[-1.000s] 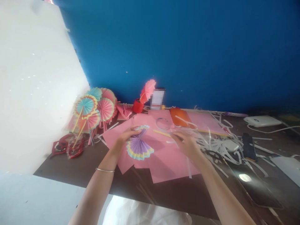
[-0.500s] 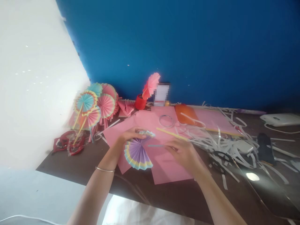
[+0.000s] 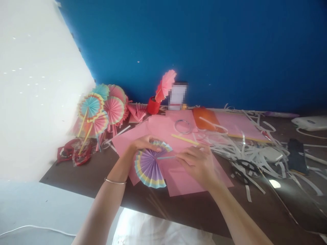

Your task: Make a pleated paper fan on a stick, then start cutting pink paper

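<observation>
A pleated paper fan [image 3: 150, 172], purple at the centre with yellow and light blue bands at its rim, is spread out over pink paper. My left hand [image 3: 145, 143] grips its upper edge, thumb across the pleats. Between the thumb and fingers of my right hand [image 3: 195, 163] is a thin blue stick [image 3: 166, 157], its tip at the fan's centre by the gap between the two end pleats. Whether the tip touches the paper I cannot tell. Beyond my right hand lies a yellow stick [image 3: 185, 139] on the pink sheets [image 3: 163, 124].
Several finished fans [image 3: 94, 110] stand at the left, above red plastic-wrapped items [image 3: 74, 151]. A red cup [image 3: 153, 106] holds a pink fan. A ring of tape [image 3: 182, 126], an orange packet [image 3: 205, 119], white paper strips [image 3: 237, 153] and a dark glossy panel [image 3: 298, 197] lie on the table.
My right hand has brought the blue stick slightly left, closer to the fan's centre. The fan is spread a little wider under my left hand. The camera view has shifted slightly.
</observation>
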Demonstrator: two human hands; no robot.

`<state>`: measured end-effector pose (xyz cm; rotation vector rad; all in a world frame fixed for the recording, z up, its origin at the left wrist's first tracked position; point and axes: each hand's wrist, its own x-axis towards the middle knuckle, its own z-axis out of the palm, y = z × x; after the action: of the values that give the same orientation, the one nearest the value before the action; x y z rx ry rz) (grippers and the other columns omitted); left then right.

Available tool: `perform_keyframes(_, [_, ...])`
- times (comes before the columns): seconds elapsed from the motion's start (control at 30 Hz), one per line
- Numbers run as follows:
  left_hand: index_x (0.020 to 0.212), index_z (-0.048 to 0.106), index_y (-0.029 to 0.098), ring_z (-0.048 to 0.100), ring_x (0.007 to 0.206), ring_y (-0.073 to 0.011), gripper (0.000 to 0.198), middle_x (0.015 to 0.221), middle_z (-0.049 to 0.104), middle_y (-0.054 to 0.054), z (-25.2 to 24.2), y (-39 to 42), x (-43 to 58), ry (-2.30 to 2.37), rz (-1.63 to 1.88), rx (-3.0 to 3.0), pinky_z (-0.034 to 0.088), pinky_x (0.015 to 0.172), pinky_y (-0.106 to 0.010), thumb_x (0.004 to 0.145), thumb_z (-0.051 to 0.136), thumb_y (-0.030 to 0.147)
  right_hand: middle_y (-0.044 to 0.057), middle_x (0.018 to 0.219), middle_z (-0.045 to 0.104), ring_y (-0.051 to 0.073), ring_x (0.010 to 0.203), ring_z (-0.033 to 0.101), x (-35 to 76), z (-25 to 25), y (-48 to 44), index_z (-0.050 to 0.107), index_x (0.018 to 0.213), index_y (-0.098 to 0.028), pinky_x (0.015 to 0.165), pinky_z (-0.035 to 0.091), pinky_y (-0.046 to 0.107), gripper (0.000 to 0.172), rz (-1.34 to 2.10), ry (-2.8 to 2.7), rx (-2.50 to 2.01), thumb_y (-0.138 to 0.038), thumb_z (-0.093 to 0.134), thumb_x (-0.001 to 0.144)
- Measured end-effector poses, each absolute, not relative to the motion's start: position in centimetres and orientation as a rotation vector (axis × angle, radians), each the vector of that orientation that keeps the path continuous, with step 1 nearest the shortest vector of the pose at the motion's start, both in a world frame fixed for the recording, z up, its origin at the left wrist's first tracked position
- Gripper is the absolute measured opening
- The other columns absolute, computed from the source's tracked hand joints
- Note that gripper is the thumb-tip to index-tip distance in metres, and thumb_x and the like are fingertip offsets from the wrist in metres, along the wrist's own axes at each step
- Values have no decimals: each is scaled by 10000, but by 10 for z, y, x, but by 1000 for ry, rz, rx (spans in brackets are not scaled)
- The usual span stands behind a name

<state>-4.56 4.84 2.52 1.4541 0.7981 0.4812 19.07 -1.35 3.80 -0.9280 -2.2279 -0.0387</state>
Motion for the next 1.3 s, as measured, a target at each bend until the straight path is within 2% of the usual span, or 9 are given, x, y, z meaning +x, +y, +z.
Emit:
perform_keyframes(0.17, [1083, 638, 200, 568, 1063, -215, 475, 1133, 638, -54, 27, 50, -47, 794, 406, 1486, 418, 907, -293, 636, 747, 317, -51, 672, 673, 87, 623, 581, 186, 38, -14, 639, 676, -235, 826, 276, 315, 194, -82, -2220, -881, -228, 555, 851])
perform_keyframes(0.67, [1086, 638, 211, 580, 1036, -213, 511, 1106, 648, -39, 20, 53, -48, 775, 374, 1476, 427, 909, -309, 603, 763, 322, -50, 688, 685, 100, 634, 594, 183, 41, -17, 638, 724, -244, 791, 267, 332, 164, -28, -2243, -889, -221, 546, 859])
perform_keyframes(0.97, [1068, 646, 209, 580, 1034, -205, 485, 1094, 653, -31, 22, 51, -46, 766, 364, 1490, 431, 896, -288, 610, 760, 321, -35, 641, 673, 107, 572, 578, 180, 36, -15, 549, 695, -209, 783, 311, 314, 159, -133, -2157, -929, -254, 548, 848])
perform_keyframes(1.3, [1057, 649, 175, 579, 1030, -213, 490, 1091, 652, -60, 28, 49, -46, 753, 342, 1505, 426, 877, -270, 606, 764, 325, -34, 680, 685, 107, 618, 587, 181, 36, -15, 604, 772, -217, 795, 297, 309, 108, -189, -2219, -917, -273, 560, 853])
